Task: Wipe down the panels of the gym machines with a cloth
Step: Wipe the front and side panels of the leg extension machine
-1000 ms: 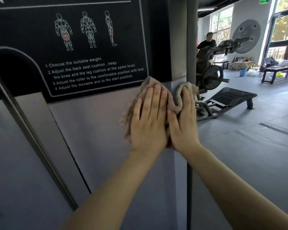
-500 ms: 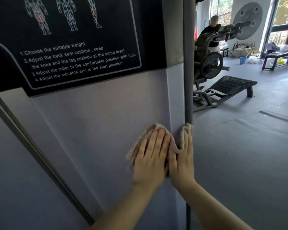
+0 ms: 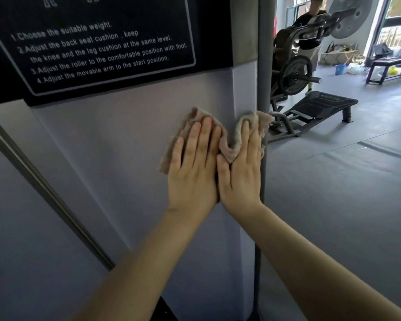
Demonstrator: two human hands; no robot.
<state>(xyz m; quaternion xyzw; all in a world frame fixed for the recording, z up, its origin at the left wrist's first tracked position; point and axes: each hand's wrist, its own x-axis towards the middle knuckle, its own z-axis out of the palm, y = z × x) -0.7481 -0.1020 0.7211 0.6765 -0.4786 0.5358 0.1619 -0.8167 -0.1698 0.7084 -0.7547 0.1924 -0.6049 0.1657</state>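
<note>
A brownish cloth [image 3: 228, 144] lies folded round the right corner of a grey machine panel [image 3: 130, 144]. My left hand [image 3: 195, 167] presses the cloth flat against the front face with straight fingers. My right hand [image 3: 243, 167] presses the cloth's other part against the corner and the narrow side face, fingers straight too. The two hands touch side by side. Most of the cloth is hidden under the palms.
A black instruction label [image 3: 102, 49] sits above the hands. A metal bar [image 3: 44, 188] runs diagonally at the left. A grey post [image 3: 263, 54] stands by the panel's edge. Behind are a plate-loaded machine [image 3: 296, 75], a person [image 3: 310, 31], a bench [image 3: 389, 68] and open floor.
Both hands slid the cloth down the panel's corner from just under the label, then came back up a little. The label has moved higher in view.
</note>
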